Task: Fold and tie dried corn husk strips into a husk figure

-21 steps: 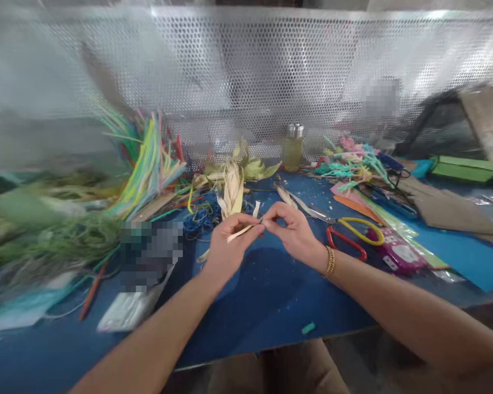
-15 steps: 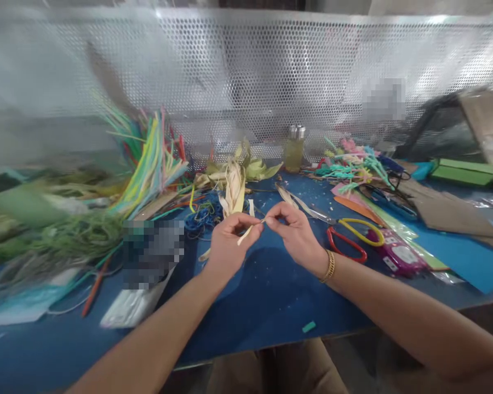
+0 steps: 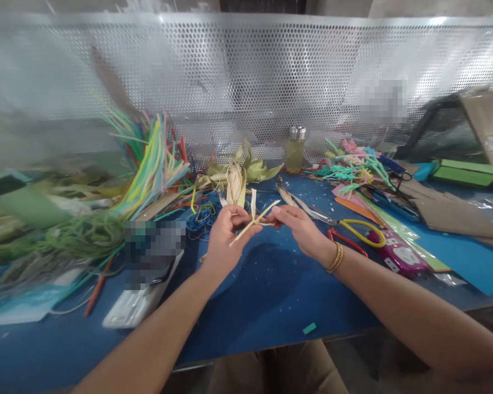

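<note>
Currently in the left hand [image 3: 225, 238]: pale strips [image 3: 255, 220], pinched between the thumb and the fingertips near where they cross.
Right hand [image 3: 304, 230]: thumb and index finger close together at the right-hand ends of the strips; whether they grip an end or only touch it, I cannot tell.
Strips: between the two hands, above the blue table [image 3: 263, 312]; one end stands up, one slants up toward the right thumb, one slants down across the left hand.
Right wrist: a gold-coloured bracelet [image 3: 336, 258].
Beyond the left hand: a bundle of dry husks [image 3: 235, 183], greener leaves [image 3: 261, 171] behind it, and tangled blue string [image 3: 203, 215] to its left.
Scissors [image 3: 359, 223]: lying just right of the right hand, one handle yellow, the other red, with a purple packet [image 3: 405, 257] next to them.
Back of the table: a jar [image 3: 294, 156] with a shiny top, upright before a perforated metal screen [image 3: 271, 65].
Left side: a spread of coloured stems [image 3: 145, 169], green cord [image 3: 101, 232] and an orange stick [image 3: 95, 293].
Right side: a pink and green heap [image 3: 359, 167], cardboard [image 3: 452, 210] and a blue sheet [image 3: 452, 254].
Front edge: a small teal piece [image 3: 309, 328], near the rim.
</note>
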A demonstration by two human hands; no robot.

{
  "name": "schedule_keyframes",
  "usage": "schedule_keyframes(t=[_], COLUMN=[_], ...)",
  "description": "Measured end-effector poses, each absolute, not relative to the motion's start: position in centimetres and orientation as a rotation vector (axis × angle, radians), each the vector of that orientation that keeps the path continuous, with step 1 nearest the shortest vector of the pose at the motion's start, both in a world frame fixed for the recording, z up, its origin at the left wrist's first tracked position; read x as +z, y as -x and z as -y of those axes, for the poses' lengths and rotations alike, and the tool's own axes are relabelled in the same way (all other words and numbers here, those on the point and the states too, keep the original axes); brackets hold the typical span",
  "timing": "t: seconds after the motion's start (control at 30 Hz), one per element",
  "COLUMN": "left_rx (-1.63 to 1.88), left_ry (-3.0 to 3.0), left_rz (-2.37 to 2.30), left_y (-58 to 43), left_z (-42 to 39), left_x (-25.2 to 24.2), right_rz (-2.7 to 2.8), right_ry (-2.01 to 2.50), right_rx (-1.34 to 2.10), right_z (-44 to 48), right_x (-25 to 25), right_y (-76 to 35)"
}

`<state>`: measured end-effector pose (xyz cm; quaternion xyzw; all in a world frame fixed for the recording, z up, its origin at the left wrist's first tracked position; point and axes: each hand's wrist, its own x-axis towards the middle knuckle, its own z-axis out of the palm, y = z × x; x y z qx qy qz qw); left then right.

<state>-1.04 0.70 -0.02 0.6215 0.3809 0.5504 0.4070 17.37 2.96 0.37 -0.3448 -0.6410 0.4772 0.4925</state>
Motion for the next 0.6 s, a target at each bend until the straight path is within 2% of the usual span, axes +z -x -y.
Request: schedule_keyframes(t=[0.37,0.6], left_rx=[1.084,1.156], left_ry=[-1.083,-0.989], left_rz=[-0.886,-0.950], left_y=[-0.3,-0.4], left_z=[-0.6,-0.8], left_x=[-0.3,-0.5], right_rz=[1.189,1.267], right_ry=[0.774,0.806], right_rx=[1.388,1.316], right_z=[-2.5,-2.6], right_x=[-0.4,-0.7], right_y=[-16.0,-15.7])
